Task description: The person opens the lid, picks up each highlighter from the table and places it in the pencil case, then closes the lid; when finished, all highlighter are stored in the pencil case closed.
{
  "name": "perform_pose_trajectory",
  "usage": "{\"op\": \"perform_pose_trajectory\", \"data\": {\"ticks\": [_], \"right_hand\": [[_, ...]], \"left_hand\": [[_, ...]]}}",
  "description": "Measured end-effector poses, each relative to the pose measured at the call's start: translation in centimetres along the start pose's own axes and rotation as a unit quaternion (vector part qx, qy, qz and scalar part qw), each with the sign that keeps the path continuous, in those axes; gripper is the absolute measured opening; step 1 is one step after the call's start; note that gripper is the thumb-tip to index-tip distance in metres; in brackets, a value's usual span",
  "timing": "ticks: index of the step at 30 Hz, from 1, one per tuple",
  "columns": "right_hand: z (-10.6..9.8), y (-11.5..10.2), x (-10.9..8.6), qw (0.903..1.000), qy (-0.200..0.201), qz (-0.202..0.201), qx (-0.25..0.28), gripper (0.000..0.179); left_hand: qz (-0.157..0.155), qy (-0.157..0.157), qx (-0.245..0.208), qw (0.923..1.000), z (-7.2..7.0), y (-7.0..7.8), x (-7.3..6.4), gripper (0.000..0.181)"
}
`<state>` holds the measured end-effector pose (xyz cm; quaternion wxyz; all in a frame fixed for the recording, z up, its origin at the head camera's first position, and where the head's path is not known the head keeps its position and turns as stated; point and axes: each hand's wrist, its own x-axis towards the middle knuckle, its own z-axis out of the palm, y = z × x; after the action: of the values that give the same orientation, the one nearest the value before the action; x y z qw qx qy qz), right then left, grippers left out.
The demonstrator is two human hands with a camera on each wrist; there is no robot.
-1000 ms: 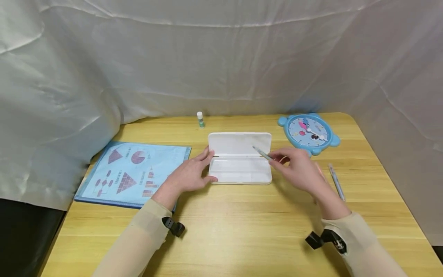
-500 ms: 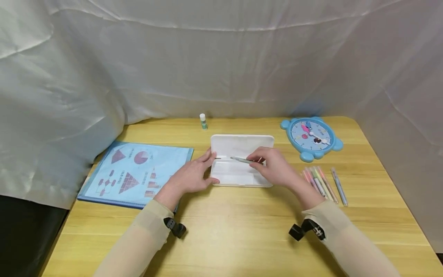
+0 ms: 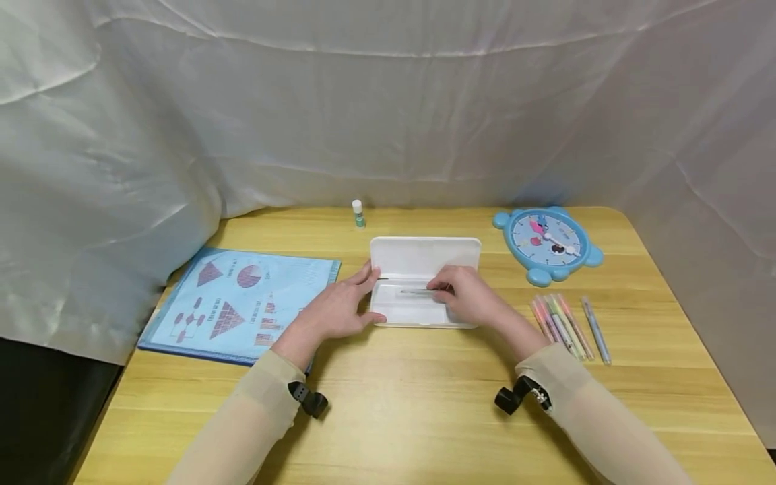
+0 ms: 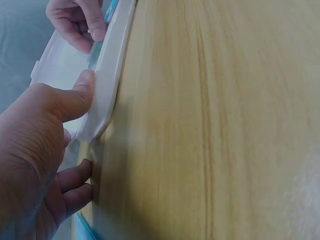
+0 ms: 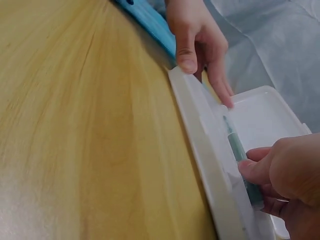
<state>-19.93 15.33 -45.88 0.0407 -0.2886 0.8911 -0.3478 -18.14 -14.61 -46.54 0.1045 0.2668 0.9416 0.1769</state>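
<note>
An open white pencil case [image 3: 407,314] lies on the wooden table, its lid [image 3: 403,256] raised at the back. My left hand [image 3: 341,306] holds the left end, thumb on the front corner and fingertips by the hinge side. My right hand [image 3: 471,294] pinches a slim grey-green marker [image 5: 237,146] between thumb and fingers. The marker lies lengthwise, low inside the case's tray, its thin tip pointing left. In the right wrist view its far end is partly covered by the fingers.
Several coloured markers [image 3: 564,327] lie side by side right of the case, with a blue-grey marker [image 3: 597,331] just beyond. A blue toy clock [image 3: 545,237] is behind them. A glue stick [image 3: 358,214] stands at the back; a blue folder [image 3: 230,300] lies left.
My right hand has moved left and down with the marker, from over the case's right end into the tray. The left hand keeps its hold on the case.
</note>
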Motion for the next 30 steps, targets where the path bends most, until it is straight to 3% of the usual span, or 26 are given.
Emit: {"op": "perform_pose_trajectory", "data": {"ticks": [8,15,25,30], "right_hand": [[0.1,0.2,-0.3,0.9995,-0.012,-0.023,-0.015,0.013],[-0.2,0.0,-0.3,0.9995,-0.031,-0.007,-0.001,0.014],[-3.4,-0.6,-1.9,0.9994,0.01,0.025,0.023,0.017],[-5.2,-0.1,-3.5,0.9983,0.054,0.014,0.018,0.019]], "left_hand": [[0.004,0.002,-0.009,1.0,0.1,0.1,0.1,0.098],[0.0,0.001,-0.01,1.0,0.0,0.0,-0.2,0.097],[0.0,0.0,-0.008,1.0,0.0,0.0,-0.2,0.097],[-0.001,0.0,-0.007,1.0,0.0,0.0,-0.2,0.097]]}}
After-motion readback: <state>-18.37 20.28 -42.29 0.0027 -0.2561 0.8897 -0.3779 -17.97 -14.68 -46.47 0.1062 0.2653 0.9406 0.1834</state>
